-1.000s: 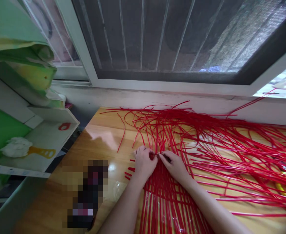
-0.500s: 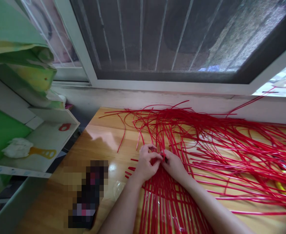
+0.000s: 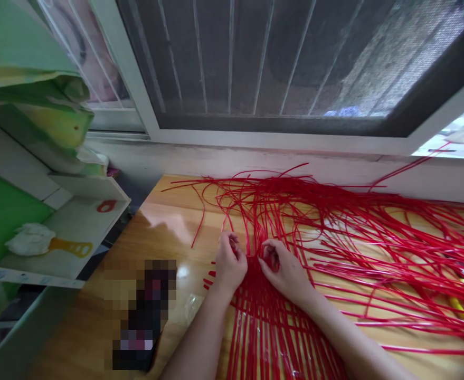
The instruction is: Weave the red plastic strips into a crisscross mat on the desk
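Note:
A mat of red plastic strips [image 3: 261, 306] lies between my forearms, its upright strips crossed by tighter weaving near the far end. My left hand [image 3: 232, 266] is closed at the weave's left edge, fingers curled around a red strip. On the other side of the weave, my right hand [image 3: 285, 269] has its fingers curled and its thumb low against the strips; its exact hold is partly hidden. Between the hands, the woven edge shows, with loose strip ends running from it toward the wall.
A large tangle of loose red strips [image 3: 358, 227] spreads across the back and right of the wooden table [image 3: 148, 232]. A pixelated dark object [image 3: 142, 316] lies at left. Beyond it is a pale shelf [image 3: 77, 211] with a yellow-handled item [image 3: 71, 246]. A window [image 3: 255, 63] stands behind.
My hands were together over the weave and have moved apart, left hand to the left, right hand slightly to the right. The woven edge between them is now uncovered.

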Action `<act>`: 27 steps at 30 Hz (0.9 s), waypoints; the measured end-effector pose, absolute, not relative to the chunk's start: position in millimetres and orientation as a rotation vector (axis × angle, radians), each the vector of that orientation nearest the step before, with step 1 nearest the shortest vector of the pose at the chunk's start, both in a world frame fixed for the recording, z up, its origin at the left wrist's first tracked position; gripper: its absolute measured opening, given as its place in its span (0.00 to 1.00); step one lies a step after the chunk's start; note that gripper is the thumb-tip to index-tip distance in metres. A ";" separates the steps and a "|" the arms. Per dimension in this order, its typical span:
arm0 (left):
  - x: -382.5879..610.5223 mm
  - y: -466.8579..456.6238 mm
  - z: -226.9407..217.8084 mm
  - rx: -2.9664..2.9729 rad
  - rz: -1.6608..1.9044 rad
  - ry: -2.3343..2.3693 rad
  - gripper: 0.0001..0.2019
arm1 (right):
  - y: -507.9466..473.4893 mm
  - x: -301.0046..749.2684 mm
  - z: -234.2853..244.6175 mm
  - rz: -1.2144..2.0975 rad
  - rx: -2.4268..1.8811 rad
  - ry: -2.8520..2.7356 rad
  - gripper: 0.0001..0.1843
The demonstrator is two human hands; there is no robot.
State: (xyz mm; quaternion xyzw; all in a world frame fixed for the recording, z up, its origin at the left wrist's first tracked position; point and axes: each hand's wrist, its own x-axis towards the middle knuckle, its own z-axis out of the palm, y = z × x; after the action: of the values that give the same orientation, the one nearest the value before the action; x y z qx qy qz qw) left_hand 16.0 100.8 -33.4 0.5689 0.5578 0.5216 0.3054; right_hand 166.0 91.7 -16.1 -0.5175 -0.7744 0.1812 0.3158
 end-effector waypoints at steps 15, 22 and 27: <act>13.9 103.9 -30.2 1.488 1.256 1.558 0.13 | 97.8 149.9 -33.0 0.650 -1.354 -1.938 0.10; 20.3 97.9 -29.5 1.927 0.797 1.855 0.09 | 96.7 152.3 -30.7 0.855 -1.295 -1.843 0.11; 22.6 97.5 -27.2 1.886 0.790 1.890 0.06 | 97.6 152.4 -30.1 0.808 -1.332 -1.819 0.11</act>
State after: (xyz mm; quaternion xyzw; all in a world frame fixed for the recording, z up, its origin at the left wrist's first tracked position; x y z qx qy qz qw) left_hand 22.6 97.5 -27.2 0.6667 0.6679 0.2790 0.1776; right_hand 152.4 97.6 -30.1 -0.5178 -0.7071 0.3140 0.3650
